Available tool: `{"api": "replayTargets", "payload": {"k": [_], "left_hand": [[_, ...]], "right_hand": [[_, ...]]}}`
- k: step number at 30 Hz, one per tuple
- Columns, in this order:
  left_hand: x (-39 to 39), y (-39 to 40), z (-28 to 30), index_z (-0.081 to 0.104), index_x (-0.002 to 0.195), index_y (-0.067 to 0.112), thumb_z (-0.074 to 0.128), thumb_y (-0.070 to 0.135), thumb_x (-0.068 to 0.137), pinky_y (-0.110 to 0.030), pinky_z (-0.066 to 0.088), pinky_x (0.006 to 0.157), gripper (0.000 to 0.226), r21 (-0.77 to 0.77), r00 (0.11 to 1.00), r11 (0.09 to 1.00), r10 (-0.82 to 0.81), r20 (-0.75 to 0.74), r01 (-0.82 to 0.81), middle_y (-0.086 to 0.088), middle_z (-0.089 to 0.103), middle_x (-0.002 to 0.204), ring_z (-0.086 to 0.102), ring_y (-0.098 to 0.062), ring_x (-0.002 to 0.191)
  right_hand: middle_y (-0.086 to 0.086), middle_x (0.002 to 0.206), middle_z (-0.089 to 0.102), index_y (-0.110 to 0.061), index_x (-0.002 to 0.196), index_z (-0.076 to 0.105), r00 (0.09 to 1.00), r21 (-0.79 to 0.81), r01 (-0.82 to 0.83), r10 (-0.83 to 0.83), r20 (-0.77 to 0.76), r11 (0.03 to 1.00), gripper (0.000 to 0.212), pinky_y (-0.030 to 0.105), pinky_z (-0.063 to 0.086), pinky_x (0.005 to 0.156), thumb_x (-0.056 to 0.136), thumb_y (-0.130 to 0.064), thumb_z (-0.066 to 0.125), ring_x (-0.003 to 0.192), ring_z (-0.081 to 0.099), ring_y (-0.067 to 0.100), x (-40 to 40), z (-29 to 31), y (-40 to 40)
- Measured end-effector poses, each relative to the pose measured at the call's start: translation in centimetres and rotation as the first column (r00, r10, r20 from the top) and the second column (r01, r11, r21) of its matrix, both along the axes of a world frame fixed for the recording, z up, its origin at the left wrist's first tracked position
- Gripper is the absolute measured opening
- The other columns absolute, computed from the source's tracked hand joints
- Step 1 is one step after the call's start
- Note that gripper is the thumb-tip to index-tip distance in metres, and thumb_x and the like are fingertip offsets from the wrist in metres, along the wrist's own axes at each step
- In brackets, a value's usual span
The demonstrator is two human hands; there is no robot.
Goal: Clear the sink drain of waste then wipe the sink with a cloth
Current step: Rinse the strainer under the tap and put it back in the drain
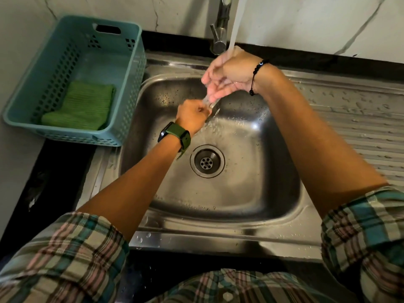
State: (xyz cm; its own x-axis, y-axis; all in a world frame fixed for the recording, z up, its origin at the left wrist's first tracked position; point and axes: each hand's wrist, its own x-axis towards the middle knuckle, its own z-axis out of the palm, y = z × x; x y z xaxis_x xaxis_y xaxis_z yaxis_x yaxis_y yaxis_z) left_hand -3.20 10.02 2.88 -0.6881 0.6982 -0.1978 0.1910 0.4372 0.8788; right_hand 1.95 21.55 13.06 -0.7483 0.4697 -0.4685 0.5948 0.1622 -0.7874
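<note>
Over the steel sink [273, 162], my left hand [192, 115] is curled into a fist and pinches a small metal drain strainer [215, 108] at its edge. My right hand [227, 73] is just above it under the running water [234, 25]. Its fingers hang down loosely and touch the strainer's top. The drain [207, 161] in the basin floor lies uncovered, with its holes showing and no waste visible in it. A folded green cloth [84, 106] lies in the teal basket [122, 119] to the left of the sink.
The tap [220, 29] stands at the back of the sink against a marble wall. A ribbed, wet draining board [349, 119] stretches to the right. Dark countertop borders the sink on the left and front.
</note>
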Motion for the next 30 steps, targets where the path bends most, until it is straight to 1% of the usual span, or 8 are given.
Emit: {"api": "replayTargets", "payload": {"k": [6, 8, 11, 15, 19, 24, 27, 30], "left_hand": [[-0.1, 0.5, 0.5, 0.067, 0.097, 0.004, 0.057, 0.005, 0.087, -0.041, 0.052, 0.088, 0.014, 0.070, 0.963, 0.998, -0.017, 0.269, -0.002, -0.014, 0.066, 0.099, 0.062, -0.028, 0.095], [-0.3, 0.4, 0.4, 0.068, 0.099, 0.003, 0.057, 0.006, 0.087, -0.033, 0.049, 0.092, 0.016, 0.048, 0.991, 0.996, -0.082, 0.104, 0.078, -0.012, 0.068, 0.103, 0.062, -0.022, 0.096], [-0.4, 0.0, 0.2, 0.068, 0.103, 0.009, 0.051, 0.011, 0.090, -0.027, 0.048, 0.085, 0.022, -0.135, 0.917, 0.972, -0.227, -0.327, 0.192, -0.012, 0.070, 0.101, 0.063, -0.023, 0.093], [0.5, -0.5, -0.7, 0.062, 0.110, 0.015, 0.043, 0.012, 0.090, -0.040, 0.051, 0.080, 0.028, -0.321, 0.801, 0.930, -0.327, -0.502, 0.178, -0.016, 0.068, 0.101, 0.062, -0.036, 0.094], [1.2, -1.1, -1.6, 0.063, 0.112, 0.010, 0.047, 0.013, 0.091, -0.038, 0.049, 0.087, 0.027, -0.395, 0.781, 0.846, -0.503, -0.370, 0.358, -0.016, 0.065, 0.113, 0.059, -0.032, 0.103], [0.2, -2.0, -1.7, 0.064, 0.112, 0.008, 0.047, 0.010, 0.091, -0.034, 0.046, 0.095, 0.027, -0.317, 0.897, 0.914, -0.345, -0.277, 0.254, -0.012, 0.065, 0.119, 0.058, -0.026, 0.111], [-0.5, -2.6, -1.8, 0.065, 0.110, 0.010, 0.047, 0.006, 0.090, -0.030, 0.046, 0.096, 0.028, -0.293, 0.941, 0.940, -0.246, -0.234, 0.173, -0.008, 0.065, 0.119, 0.058, -0.023, 0.111], [-0.8, -3.0, -2.0, 0.065, 0.110, 0.011, 0.046, 0.004, 0.090, -0.032, 0.048, 0.095, 0.029, -0.294, 0.960, 0.945, -0.202, -0.191, 0.141, -0.009, 0.065, 0.118, 0.059, -0.024, 0.109]], "right_hand": [[0.012, 0.074, 0.066, 0.004, 0.103, 0.063, 0.998, -0.022, 0.005, -0.007, -0.063, 1.000, 0.022, 0.032, 0.058, 0.072, 0.094, -0.006, 0.046, 0.073, 0.069, 0.021, 0.0, -1.2, 0.0], [0.007, 0.075, 0.067, 0.003, 0.100, 0.066, 0.998, 0.142, 0.052, -0.046, -0.045, 0.988, 0.020, 0.019, 0.055, 0.063, 0.088, -0.002, 0.051, 0.071, 0.068, 0.012, -0.1, -2.0, 0.0], [0.009, 0.102, 0.068, -0.004, 0.103, 0.067, 0.993, 0.481, -0.021, -0.038, 0.113, 0.876, 0.022, 0.026, 0.053, 0.085, 0.086, -0.017, 0.060, 0.098, 0.064, 0.020, -0.1, -4.5, 0.3], [0.019, 0.087, 0.067, 0.001, 0.098, 0.062, 0.963, 0.322, 0.104, -0.177, 0.206, 0.941, 0.016, 0.035, 0.058, 0.057, 0.088, -0.010, 0.058, 0.063, 0.065, 0.025, 1.0, -8.4, 0.3], [0.021, 0.078, 0.067, -0.001, 0.083, 0.064, 0.950, 0.338, 0.146, -0.227, 0.214, 0.930, 0.017, 0.034, 0.057, 0.050, 0.087, 0.002, 0.048, 0.060, 0.064, 0.028, 1.7, -11.9, 0.0], [0.013, 0.088, 0.061, -0.019, 0.061, 0.045, 0.932, 0.420, -0.018, -0.137, 0.337, 0.907, 0.028, 0.028, 0.053, 0.058, 0.084, -0.007, 0.056, 0.088, 0.064, 0.030, 3.5, -15.9, -2.2], [0.014, 0.096, 0.065, -0.010, 0.082, 0.061, 0.930, 0.454, -0.098, -0.081, 0.359, 0.886, 0.001, 0.038, 0.054, 0.083, 0.083, -0.009, 0.061, 0.098, 0.063, 0.031, 4.2, -17.7, -3.7], [0.018, 0.110, 0.062, -0.006, 0.107, 0.063, 0.928, 0.497, -0.135, -0.067, 0.367, 0.857, 0.023, 0.036, 0.049, 0.088, 0.084, -0.009, 0.061, 0.103, 0.059, 0.033, 4.4, -19.4, -4.8]]}}
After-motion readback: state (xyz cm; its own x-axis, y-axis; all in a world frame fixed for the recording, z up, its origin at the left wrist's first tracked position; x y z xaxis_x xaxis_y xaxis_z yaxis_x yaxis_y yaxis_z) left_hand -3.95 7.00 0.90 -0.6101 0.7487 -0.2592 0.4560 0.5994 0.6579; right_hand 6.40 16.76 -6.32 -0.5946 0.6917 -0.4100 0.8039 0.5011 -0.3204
